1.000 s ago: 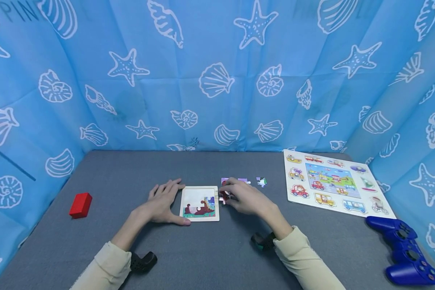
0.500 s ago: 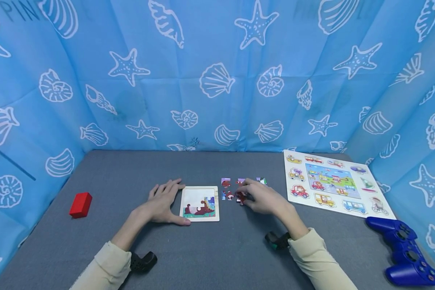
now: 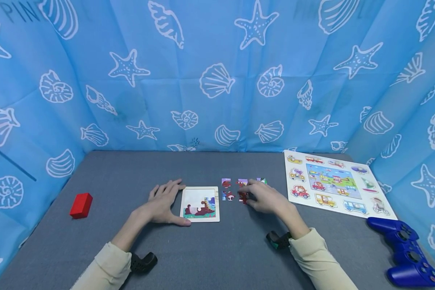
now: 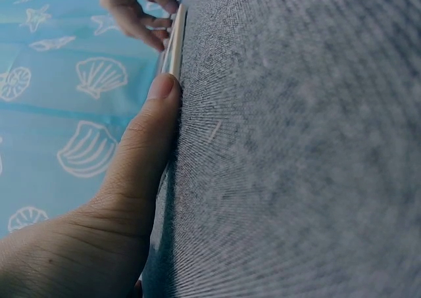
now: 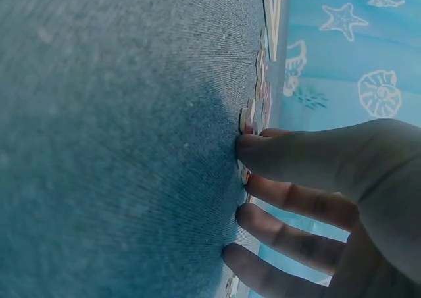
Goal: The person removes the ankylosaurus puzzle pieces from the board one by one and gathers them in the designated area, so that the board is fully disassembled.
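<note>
A small wooden puzzle tray (image 3: 218, 209) lies mid-table, its lower and right part filled with pieces that show a brown animal. My left hand (image 3: 162, 207) rests along its left side, fingers spread, the thumb (image 4: 148, 133) at the near left corner. Right of the tray, my right hand (image 3: 264, 196) pinches a brown jigsaw piece (image 3: 243, 197) at table level, between thumb and fingers; the hand partly covers it. Loose pieces lie around: a purple and brown one (image 3: 226, 183), a brown and white one (image 3: 229, 196), and a purple one (image 3: 241, 182) beyond the fingertips.
A green and white piece (image 3: 262, 180) lies behind the right hand. Farther right are a vehicle puzzle board (image 3: 297, 205) and a blue game controller (image 3: 407, 253). A red block (image 3: 81, 205) sits at the left. A shell-patterned blue curtain (image 3: 217, 104) hangs behind the table.
My right hand has moved right from beside the tray, uncovering loose pieces there, and now holds a piece farther right. The left hand and tray have stayed still.
</note>
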Motion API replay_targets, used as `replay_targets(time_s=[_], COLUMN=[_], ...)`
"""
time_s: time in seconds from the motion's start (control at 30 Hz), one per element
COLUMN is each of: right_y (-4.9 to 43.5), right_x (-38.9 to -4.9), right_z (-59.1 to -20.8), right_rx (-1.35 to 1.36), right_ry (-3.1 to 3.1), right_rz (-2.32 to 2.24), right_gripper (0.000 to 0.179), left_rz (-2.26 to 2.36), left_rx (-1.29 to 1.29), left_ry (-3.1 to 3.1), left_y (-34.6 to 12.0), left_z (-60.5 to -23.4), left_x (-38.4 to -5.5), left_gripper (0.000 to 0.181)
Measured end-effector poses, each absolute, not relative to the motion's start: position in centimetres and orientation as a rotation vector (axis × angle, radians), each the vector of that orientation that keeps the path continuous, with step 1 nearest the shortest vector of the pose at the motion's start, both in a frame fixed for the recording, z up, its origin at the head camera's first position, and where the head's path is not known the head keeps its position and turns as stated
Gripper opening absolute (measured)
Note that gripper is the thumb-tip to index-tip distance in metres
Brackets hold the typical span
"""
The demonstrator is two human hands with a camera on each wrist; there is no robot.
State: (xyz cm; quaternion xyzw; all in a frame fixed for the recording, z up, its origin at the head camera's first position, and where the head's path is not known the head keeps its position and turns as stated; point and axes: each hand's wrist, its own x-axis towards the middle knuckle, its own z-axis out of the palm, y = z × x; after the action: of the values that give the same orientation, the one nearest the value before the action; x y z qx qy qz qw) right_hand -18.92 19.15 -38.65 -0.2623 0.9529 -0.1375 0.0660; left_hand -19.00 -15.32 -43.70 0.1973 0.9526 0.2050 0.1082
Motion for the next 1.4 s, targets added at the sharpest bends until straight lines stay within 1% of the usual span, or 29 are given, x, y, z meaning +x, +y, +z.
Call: replay_targets(time_s=[0.1,0.43,0.7,0.93,1.4], right_y=[19.3,19.5,19.6,19.6,19.4], right_x=[-19.0,-19.1,-19.1,-19.1,-19.1], right_z=[-38.7,-38.8,-38.9,-38.9,-38.6], right_rx=[-0.808,-0.809,-0.787,-0.775,-0.762], right_ry=[2.875,2.871,2.865,2.863,2.862], right_rz=[-0.401,-0.399,-0.397,-0.395,-0.400], right_gripper=[0.034,0.035,0.035,0.036,0.040], left_rz=[0.604,0.586,0.556,0.537,0.582], left_rx=[0.576,0.585,0.574,0.561,0.576], left_ry=[2.800,2.786,2.787,2.791,2.782], left_y=[-15.4,-15.2,-15.1,-15.0,-15.2], left_z=[-43.7,-43.2,-42.6,-42.5,-43.1], left_x=[-19.0,-19.0,-18.7,-18.8,-18.9], left_gripper=[0.121,0.125,0.119,0.118,0.124])
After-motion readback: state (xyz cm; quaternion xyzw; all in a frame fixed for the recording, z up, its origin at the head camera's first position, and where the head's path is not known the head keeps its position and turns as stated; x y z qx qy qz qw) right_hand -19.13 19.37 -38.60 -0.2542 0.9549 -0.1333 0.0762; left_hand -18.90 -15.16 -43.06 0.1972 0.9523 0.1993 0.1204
